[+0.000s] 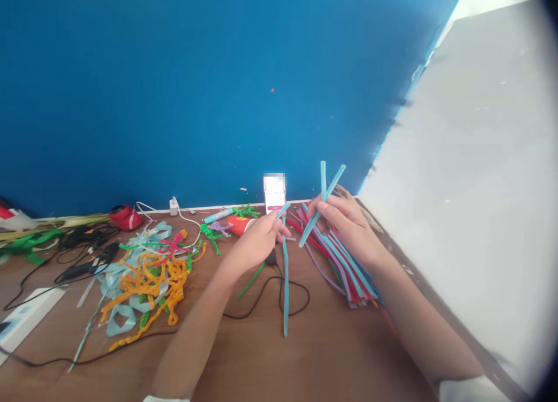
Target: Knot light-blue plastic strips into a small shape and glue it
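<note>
While crossed blue pipe cleaners (pixel 311 229) sit pinched in the right hand (pixel 342 216) above a coloured bundle (pixel 349 268), the left hand (pixel 260 236) clamps another blue strip (pixel 285 286) over the bench (pixel 326 355), near a phone (pixel 274 200) before the blue wall (pixel 196 100).

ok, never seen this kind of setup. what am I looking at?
No machine: one head-worn camera looks forward and down at a person's bare hands. The left hand pinches a blue pipe cleaner; I can't tell whether the long strip below belongs to it. The right hand holds blue pieces, ends spread in a V above the fingers. On the table: a mixed-colour bundle at right, orange pieces and pale ribbon at left.
</note>
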Demonstrator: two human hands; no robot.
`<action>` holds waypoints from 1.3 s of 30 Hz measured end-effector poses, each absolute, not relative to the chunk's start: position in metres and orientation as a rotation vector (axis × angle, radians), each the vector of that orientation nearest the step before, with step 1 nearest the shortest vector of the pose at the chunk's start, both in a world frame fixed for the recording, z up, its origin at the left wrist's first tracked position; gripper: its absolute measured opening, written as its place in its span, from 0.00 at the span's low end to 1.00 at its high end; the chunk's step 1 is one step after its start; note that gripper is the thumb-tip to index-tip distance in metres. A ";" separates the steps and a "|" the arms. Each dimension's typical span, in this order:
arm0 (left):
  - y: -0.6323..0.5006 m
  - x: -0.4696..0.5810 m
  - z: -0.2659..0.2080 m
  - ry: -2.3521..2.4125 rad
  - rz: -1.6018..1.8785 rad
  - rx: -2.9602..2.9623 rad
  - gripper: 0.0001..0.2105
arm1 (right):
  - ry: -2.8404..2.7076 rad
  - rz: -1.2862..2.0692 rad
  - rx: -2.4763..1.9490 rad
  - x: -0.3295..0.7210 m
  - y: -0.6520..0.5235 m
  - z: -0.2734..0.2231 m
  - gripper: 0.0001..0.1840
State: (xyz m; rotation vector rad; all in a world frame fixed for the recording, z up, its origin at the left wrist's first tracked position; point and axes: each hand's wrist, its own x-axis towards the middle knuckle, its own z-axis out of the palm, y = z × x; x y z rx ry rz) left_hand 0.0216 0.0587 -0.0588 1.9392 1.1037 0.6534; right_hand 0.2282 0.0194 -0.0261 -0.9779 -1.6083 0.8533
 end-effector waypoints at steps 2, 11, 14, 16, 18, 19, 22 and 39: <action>0.060 0.022 -0.059 1.085 0.570 1.912 0.16 | -1.626 0.824 -1.007 0.229 0.021 -0.027 0.18; 0.051 0.027 -0.040 1.177 0.740 1.900 0.14 | -1.771 0.864 -0.993 0.229 0.026 -0.030 0.24; 0.053 0.026 -0.038 1.143 0.788 1.819 0.11 | -1.767 0.890 -1.033 0.228 0.027 -0.033 0.22; 0.055 0.025 -0.040 1.060 0.839 1.789 0.11 | -1.791 0.837 -1.064 0.228 0.028 -0.034 0.22; 0.057 0.025 -0.041 0.987 0.880 1.773 0.12 | -1.820 0.779 -1.093 0.228 0.029 -0.034 0.22; 0.057 0.026 -0.042 0.966 0.897 1.774 0.12 | -1.829 0.765 -1.098 0.228 0.029 -0.034 0.22; 0.055 0.027 -0.042 0.941 0.938 1.791 0.14 | -1.827 0.781 -1.096 0.227 0.027 -0.033 0.22; 0.054 0.033 -0.053 1.059 0.791 1.863 0.10 | -1.586 0.641 -1.062 0.227 0.028 -0.027 0.18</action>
